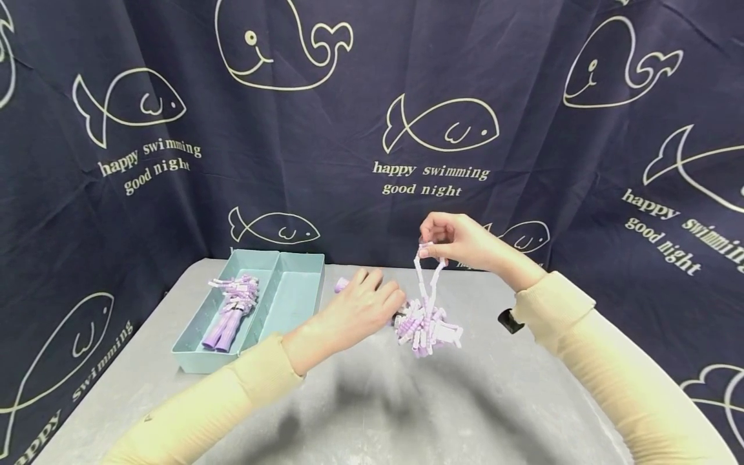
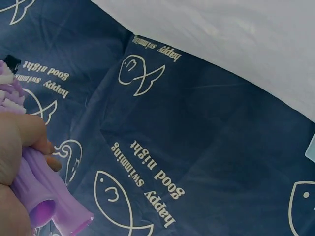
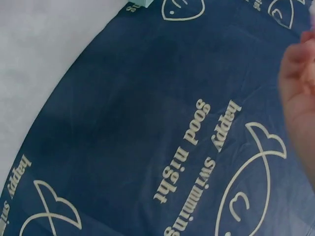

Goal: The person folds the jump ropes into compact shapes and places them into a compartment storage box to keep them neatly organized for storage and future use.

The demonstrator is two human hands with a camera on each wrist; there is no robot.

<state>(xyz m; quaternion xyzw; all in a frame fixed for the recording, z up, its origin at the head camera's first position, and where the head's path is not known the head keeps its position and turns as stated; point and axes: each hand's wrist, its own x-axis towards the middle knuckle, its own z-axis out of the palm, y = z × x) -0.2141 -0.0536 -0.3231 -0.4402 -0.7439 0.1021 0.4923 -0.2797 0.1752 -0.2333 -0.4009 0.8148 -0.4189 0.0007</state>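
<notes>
A purple and white beaded jump rope (image 1: pixel 424 328) is bundled and held above the grey table. My left hand (image 1: pixel 361 305) grips it by its two purple handles (image 2: pixel 54 196), whose hollow ends stick out below the fingers in the left wrist view. Between thumb and fingers, my right hand (image 1: pixel 456 240) pinches a loop of the beaded cord pulled up from the bundle. Part of a dark tie shows beside the left fingers. In the right wrist view the right hand (image 3: pixel 300 93) is only partly visible at the edge, and its grip is cut off.
To the left stands a teal box (image 1: pixel 298 290) with two long compartments. A second bundled jump rope (image 1: pixel 239 294) lies in its left compartment, handles toward me. A dark blue curtain (image 1: pixel 360 142) with fish and whale drawings hangs behind the grey table (image 1: pixel 372 426).
</notes>
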